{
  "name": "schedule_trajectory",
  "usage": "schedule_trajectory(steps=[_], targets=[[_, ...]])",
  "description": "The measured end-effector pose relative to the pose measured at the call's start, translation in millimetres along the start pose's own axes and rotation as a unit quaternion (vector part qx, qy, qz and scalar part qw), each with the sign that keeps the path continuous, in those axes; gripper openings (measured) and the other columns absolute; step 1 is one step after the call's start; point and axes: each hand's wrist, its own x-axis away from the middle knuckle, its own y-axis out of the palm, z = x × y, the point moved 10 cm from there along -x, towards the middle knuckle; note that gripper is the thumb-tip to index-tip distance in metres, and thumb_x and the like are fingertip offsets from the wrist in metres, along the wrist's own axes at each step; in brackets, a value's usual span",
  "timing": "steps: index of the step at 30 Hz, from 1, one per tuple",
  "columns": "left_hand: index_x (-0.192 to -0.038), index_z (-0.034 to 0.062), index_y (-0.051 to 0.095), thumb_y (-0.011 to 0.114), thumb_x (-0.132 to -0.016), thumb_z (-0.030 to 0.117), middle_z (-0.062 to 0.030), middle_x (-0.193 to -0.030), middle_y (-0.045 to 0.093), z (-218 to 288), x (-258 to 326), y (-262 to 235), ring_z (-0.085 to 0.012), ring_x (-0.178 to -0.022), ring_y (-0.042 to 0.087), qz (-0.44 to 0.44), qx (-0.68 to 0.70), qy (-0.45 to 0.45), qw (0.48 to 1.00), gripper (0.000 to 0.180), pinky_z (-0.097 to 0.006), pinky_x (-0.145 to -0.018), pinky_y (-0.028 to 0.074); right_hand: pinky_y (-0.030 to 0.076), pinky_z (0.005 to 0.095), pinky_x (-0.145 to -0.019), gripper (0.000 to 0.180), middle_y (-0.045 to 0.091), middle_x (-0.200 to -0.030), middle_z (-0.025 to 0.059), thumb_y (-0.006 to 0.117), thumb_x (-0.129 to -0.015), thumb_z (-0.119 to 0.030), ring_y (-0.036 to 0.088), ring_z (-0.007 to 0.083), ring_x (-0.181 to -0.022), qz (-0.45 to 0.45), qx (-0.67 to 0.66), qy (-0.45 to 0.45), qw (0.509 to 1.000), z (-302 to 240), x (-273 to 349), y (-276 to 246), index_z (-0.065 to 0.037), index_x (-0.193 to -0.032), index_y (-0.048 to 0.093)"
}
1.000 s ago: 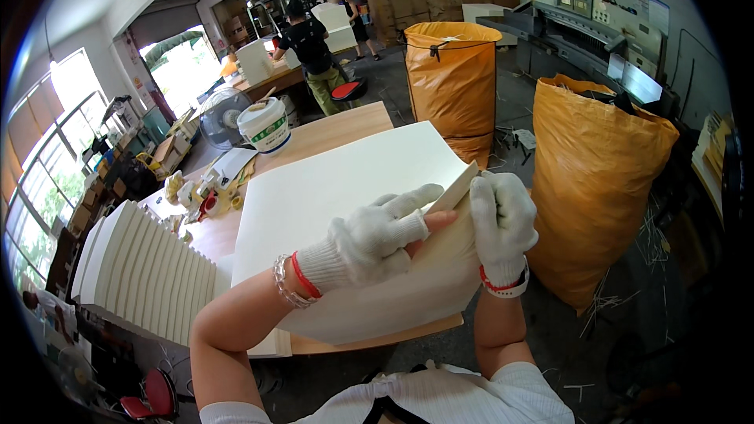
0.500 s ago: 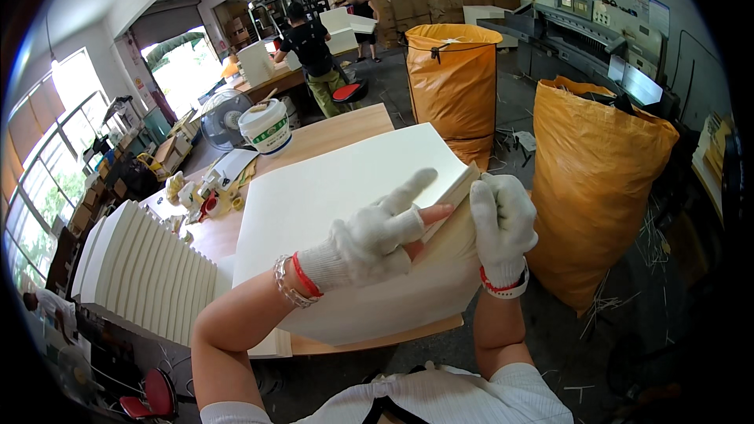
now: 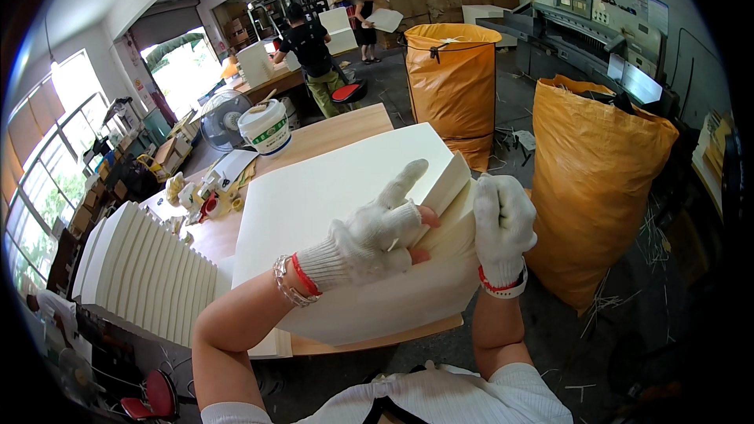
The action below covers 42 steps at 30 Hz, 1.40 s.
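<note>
Okay, our left hand (image 3: 373,235) lies loose and spread on the paper stack (image 3: 306,196); our right hand (image 3: 503,224) grasps its bent edge.

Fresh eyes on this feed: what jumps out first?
Probably the big orange sack at right, with another orange sack beyond it. Then, at centre, the gloved left hand over the white sheets, the right hand closed at their curled right edge. A stepped white pile stands lower left.
</note>
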Motion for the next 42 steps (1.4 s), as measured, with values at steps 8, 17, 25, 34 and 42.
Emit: schedule_trajectory(steps=[8,17,25,34,42], targets=[[-0.102,0.0091,0.065,0.085,-0.074,0.006,-0.0269,-0.152,0.042,0.9,0.4,6.2,-0.0396,-0.116,0.064,-0.042,0.013,0.006,0.999,0.035,-0.038,-0.091,0.054,0.047,0.0375,-0.062,0.017,0.054,-0.066,0.0116,0.065,-0.091,0.000,0.055,0.0248,-0.062,-0.010,-0.014,0.049,0.999,3.8,1.4,2.0,0.003,-0.076,0.058],[-0.104,0.0146,0.064,0.082,-0.075,0.006,-0.0239,-0.157,0.033,-5.0,0.9,3.7,-0.0441,-0.131,0.052,-0.030,0.010,-0.041,0.999,0.036,-0.040,-0.101,0.050,0.048,0.0381,-0.065,0.016,0.055,-0.068,0.0124,0.064,-0.092,-0.001,0.056,0.0264,-0.063,-0.006,0.002,0.051,0.999,6.6,3.8,-0.4,0.003,-0.077,0.058],[-0.093,0.0074,0.059,0.067,-0.072,-0.014,-0.0278,-0.144,0.050,16.9,-1.8,3.5,-0.0392,-0.115,0.065,-0.006,-0.049,0.063,0.997,0.031,-0.036,-0.089,0.055,0.048,0.0383,-0.065,0.017,0.056,-0.069,0.0127,0.064,-0.092,-0.002,0.055,0.0266,-0.063,-0.017,-0.013,0.069,0.997,4.4,2.9,-0.4,0.002,-0.077,0.058],[-0.090,0.0076,0.062,0.087,-0.070,0.006,-0.0266,-0.150,0.045,2.9,-0.8,0.3,-0.0380,-0.113,0.066,-0.006,-0.027,-0.012,1.000,0.032,-0.037,-0.088,0.055,0.049,0.0374,-0.067,0.019,0.057,-0.070,0.0136,0.065,-0.093,-0.003,0.057,0.0262,-0.064,-0.003,-0.006,0.077,0.997,9.0,5.4,-1.7,0.003,-0.077,0.057],[-0.088,0.0070,0.063,0.084,-0.073,0.004,-0.0275,-0.150,0.045,6.9,-2.1,6.4,-0.0412,-0.116,0.064,-0.031,-0.040,0.015,0.999,0.027,-0.039,-0.093,0.054,0.050,0.0373,-0.066,0.017,0.059,-0.072,0.0130,0.065,-0.093,-0.003,0.058,0.0242,-0.066,-0.012,-0.015,0.082,0.996,7.3,4.7,-0.7,0.003,-0.078,0.059]])
